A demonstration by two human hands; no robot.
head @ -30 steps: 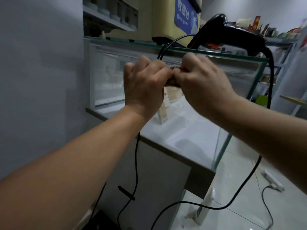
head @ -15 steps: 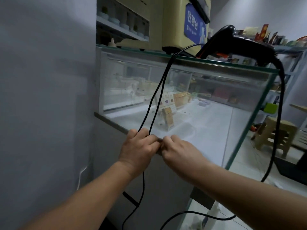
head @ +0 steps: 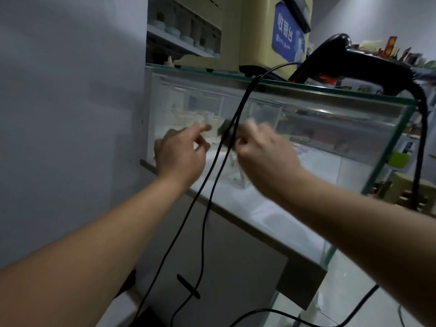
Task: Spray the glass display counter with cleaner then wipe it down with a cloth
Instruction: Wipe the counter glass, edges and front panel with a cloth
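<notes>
Our right hand (head: 264, 159) pinches the dark cloth (head: 224, 131) at its fingertips, the glass display counter (head: 325, 131) straight beyond. Our left hand (head: 181, 156), fingers loose, hovers just left, with scanner cables (head: 245, 97) hanging between.

- The left hand (head: 180, 153) is raised before the glass side of the counter (head: 330, 128), forefinger stretched out, other fingers loosely bent, holding nothing.
- The right hand (head: 262, 154), blurred, grips a dark cloth (head: 224, 132) against the glass.
- Two black cables (head: 246, 96) hang from the counter top, between the hands.
- A black scanner (head: 368, 64) lies on the counter top beside a beige machine (head: 254, 31).
</notes>
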